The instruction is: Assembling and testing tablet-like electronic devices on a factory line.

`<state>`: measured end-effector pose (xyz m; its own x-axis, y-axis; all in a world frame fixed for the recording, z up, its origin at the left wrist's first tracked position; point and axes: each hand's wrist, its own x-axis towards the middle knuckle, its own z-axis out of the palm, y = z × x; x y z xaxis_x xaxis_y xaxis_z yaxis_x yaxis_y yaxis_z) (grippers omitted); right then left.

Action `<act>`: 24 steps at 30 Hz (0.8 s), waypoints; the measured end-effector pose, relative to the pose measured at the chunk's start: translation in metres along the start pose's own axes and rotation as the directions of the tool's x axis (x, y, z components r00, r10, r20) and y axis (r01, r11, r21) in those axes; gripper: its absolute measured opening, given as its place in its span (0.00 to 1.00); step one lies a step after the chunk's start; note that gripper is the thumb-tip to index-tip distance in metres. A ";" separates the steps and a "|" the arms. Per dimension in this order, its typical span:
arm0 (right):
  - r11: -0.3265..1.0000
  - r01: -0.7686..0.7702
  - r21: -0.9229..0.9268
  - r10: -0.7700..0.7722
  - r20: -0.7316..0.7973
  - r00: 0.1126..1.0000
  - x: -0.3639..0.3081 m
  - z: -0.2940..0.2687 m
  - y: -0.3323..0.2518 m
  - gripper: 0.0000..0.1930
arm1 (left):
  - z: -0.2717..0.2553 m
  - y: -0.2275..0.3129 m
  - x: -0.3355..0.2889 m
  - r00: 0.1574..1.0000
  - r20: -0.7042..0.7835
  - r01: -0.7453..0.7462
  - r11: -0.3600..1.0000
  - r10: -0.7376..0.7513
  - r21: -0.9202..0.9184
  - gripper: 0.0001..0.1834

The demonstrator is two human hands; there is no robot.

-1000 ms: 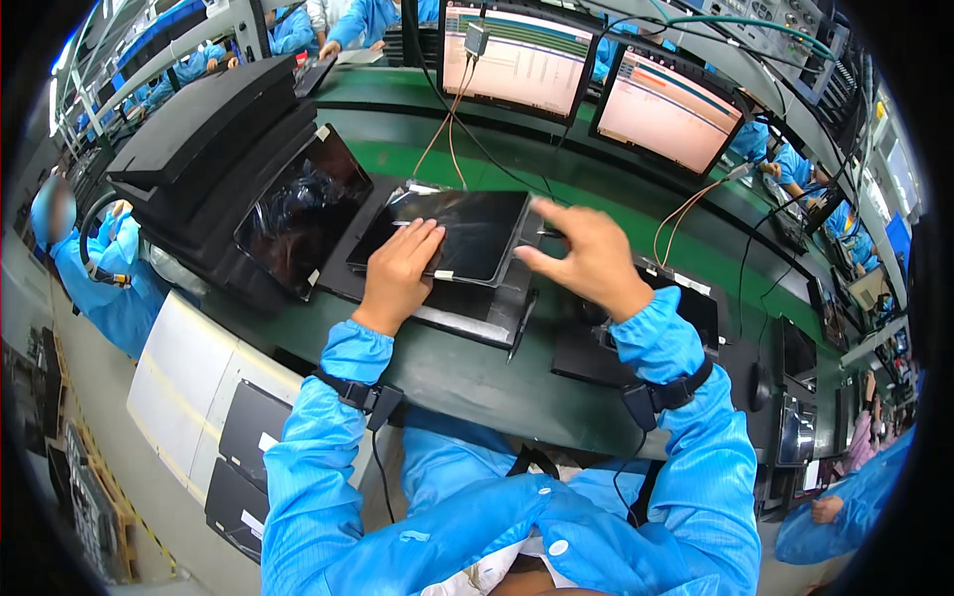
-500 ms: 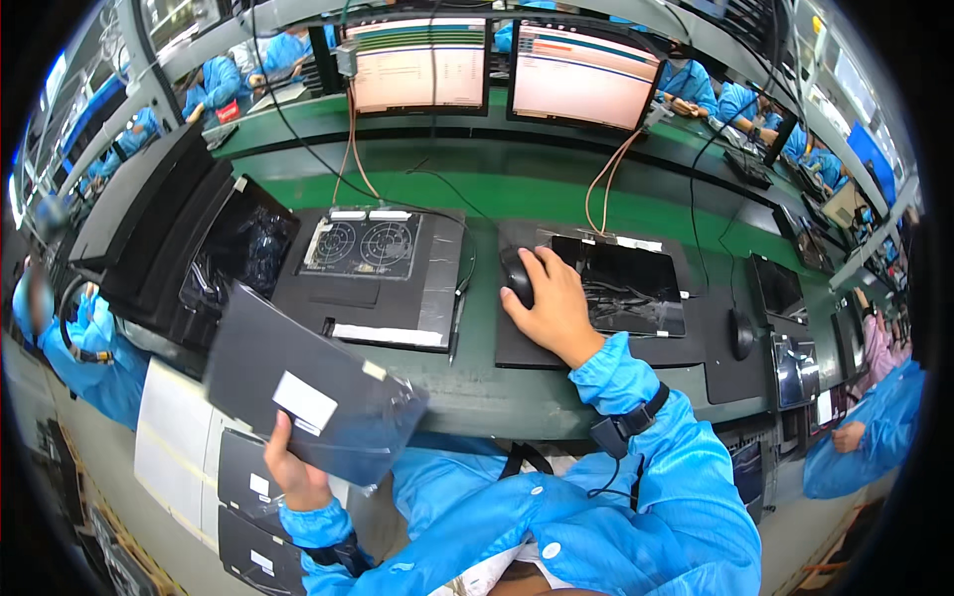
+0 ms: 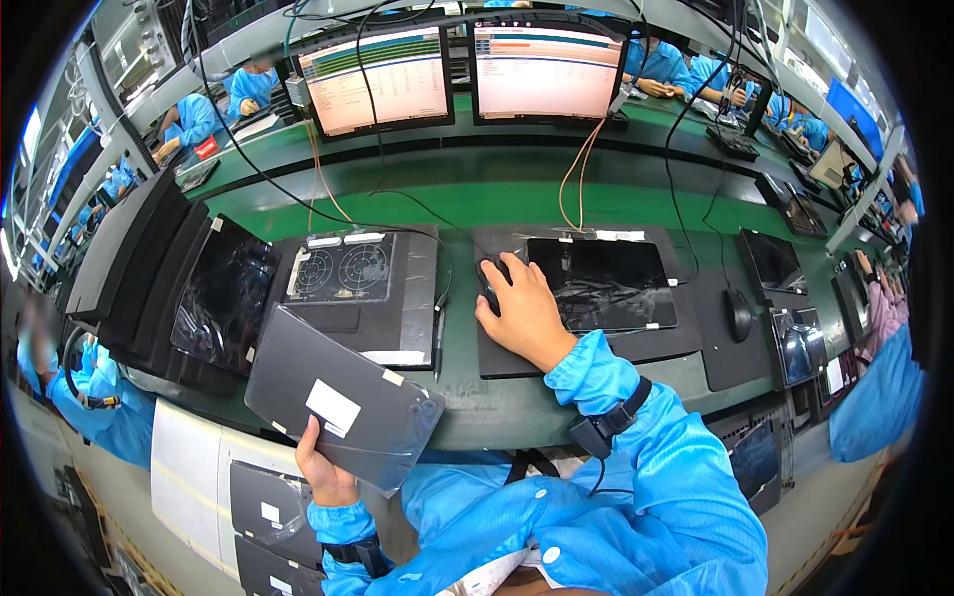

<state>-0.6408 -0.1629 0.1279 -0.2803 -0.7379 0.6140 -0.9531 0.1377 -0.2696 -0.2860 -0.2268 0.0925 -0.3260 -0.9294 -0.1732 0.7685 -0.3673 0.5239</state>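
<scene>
A thin dark grey panel (image 3: 288, 372) with a white label and clear film at one corner is tilted over the front edge of the bench. My left hand (image 3: 326, 472) grips its lower edge, thumb on the labelled face and the other fingers hidden behind. Over a black computer mouse (image 3: 485, 273), my right hand (image 3: 532, 323) is curved, with most of the mouse covered. Just right of that hand, a glossy black screen panel (image 3: 611, 283) lies on a black mat (image 3: 646, 344). Beyond the held panel, a plate with two circular targets (image 3: 341, 268) sits on another mat.
Two lit monitors (image 3: 378, 84) (image 3: 547, 74) stand at the back with cables hanging before them. Black padded slabs (image 3: 129, 238) and a dark screen panel (image 3: 227, 293) lean at left. A second mouse (image 3: 736, 315) lies at right. Labelled panels (image 3: 268, 512) rest below left; co-workers sit around.
The held panel and my left hand have shifted slightly right in the picture and the panel's tilt has changed. My right hand remains on the mouse. The whole view has turned a little.
</scene>
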 end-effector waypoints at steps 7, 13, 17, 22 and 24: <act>1.000 0.018 0.007 -0.018 -0.005 1.000 -0.002 -0.002 -0.002 0.25 | 0.001 0.000 0.002 1.000 0.003 -0.013 0.999 0.013 0.046 0.23; 1.000 0.022 -0.003 -0.022 0.000 1.000 0.000 -0.004 0.000 0.25 | 0.010 -0.001 0.000 0.999 -0.043 -0.027 0.997 0.030 0.068 0.21; 0.999 0.032 -0.011 -0.032 -0.005 0.999 0.000 -0.004 0.000 0.25 | 0.014 -0.002 -0.002 0.997 -0.060 -0.036 0.996 0.041 0.080 0.20; 0.999 0.043 -0.031 -0.043 -0.014 0.999 -0.001 -0.008 -0.001 0.25 | 0.007 -0.001 -0.002 0.998 -0.050 -0.018 0.997 0.022 0.072 0.20; 0.998 0.059 -0.030 -0.059 -0.006 0.998 0.000 -0.004 -0.005 0.25 | -0.002 0.002 -0.009 0.996 -0.080 -0.040 0.997 0.046 0.069 0.21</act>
<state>-0.6369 -0.1613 0.1319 -0.2243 -0.7410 0.6329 -0.9709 0.1140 -0.2107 -0.2805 -0.2196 0.0935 -0.2455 -0.9452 -0.2153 0.7409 -0.3262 0.5871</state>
